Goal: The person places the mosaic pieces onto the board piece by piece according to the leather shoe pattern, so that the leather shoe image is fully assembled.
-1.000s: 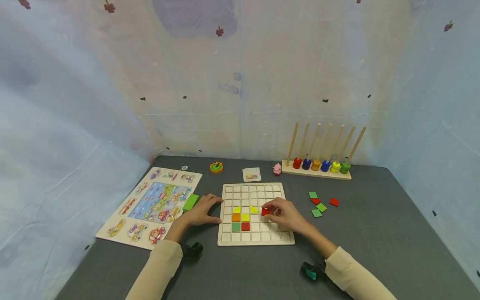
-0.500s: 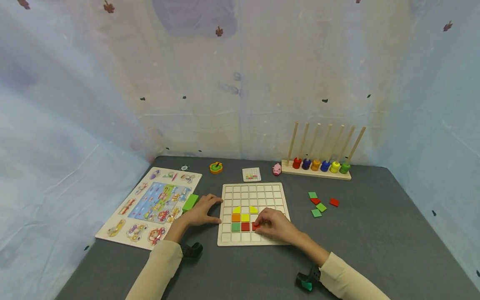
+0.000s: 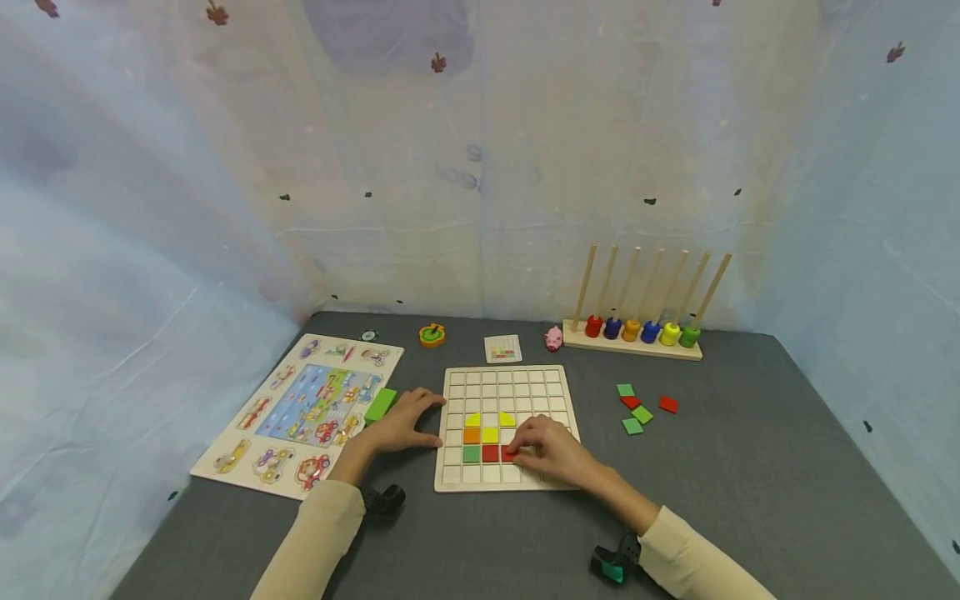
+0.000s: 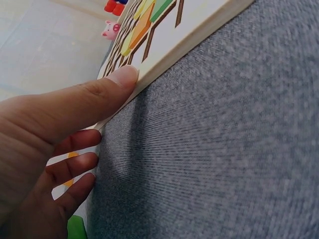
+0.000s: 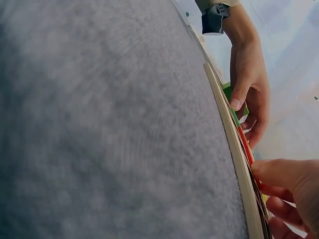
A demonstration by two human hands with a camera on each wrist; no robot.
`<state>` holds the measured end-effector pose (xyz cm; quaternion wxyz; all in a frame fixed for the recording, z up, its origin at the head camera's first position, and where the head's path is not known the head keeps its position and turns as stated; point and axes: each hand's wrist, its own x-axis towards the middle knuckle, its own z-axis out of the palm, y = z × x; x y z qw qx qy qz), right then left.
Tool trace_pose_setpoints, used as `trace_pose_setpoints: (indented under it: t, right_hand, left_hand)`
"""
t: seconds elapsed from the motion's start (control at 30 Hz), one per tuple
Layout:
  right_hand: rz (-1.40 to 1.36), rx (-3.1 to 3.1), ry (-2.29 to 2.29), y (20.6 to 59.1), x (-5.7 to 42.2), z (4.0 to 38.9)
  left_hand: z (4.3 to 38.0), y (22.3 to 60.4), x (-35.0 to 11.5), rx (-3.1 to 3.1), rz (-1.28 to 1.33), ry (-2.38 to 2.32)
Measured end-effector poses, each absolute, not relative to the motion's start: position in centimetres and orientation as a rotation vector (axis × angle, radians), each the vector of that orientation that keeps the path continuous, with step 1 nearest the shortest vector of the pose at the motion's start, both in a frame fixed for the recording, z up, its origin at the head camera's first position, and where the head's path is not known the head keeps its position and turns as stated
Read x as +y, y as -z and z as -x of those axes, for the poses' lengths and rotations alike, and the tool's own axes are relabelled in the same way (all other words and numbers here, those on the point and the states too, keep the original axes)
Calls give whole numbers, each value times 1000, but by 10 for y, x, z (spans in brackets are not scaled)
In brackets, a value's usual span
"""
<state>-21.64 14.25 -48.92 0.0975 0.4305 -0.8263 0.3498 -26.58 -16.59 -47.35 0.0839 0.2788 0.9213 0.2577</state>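
A wooden grid board (image 3: pixel 542 388) lies mid-table. On it are a green tile (image 3: pixel 471 454), an orange tile (image 3: pixel 472 435), two yellow quarter-round pieces and a yellow square. A red tile (image 3: pixel 490 453) sits beside the green one. My right hand (image 3: pixel 553 450) pinches a second red tile (image 3: pixel 507 452) in the cell right of it; the fingers cover part of that tile. My left hand (image 3: pixel 402 423) rests at the board's left edge, thumb and fingers spread. In the left wrist view the thumb (image 4: pixel 99 94) touches the board's rim (image 4: pixel 192 50).
Loose green and red tiles (image 3: pixel 642 413) lie to the right. A pattern card (image 3: pixel 502 349), a pink pig (image 3: pixel 553 337) and a peg rack with coloured rings (image 3: pixel 633 348) stand behind. At left are a picture puzzle (image 3: pixel 300 425), a green block (image 3: pixel 381 405) and an orange-green toy (image 3: pixel 432 335).
My right hand has moved left and nearer with the red tile, bringing it down into the cell beside the other red tile. My left hand has stayed at the board's edge.
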Motion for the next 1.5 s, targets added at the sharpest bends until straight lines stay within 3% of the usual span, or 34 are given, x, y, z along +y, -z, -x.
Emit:
trace_pose_setpoints:
  t: [0.23, 0.73, 1.2, 1.5]
  right_hand:
    - [-1255, -2483, -953, 484, 150, 221]
    - [-868, -2579, -974, 464, 216, 248]
    - [-315, -2622, -899, 472, 259, 266]
    - [-139, -2679, -818, 478, 272, 272]
  left_hand:
    - [266, 474, -166, 2749, -840, -772]
    - [266, 470, -166, 2733, -830, -788]
    - [266, 472, -166, 2732, -840, -784]
    - [266, 474, -166, 2735, -831, -772]
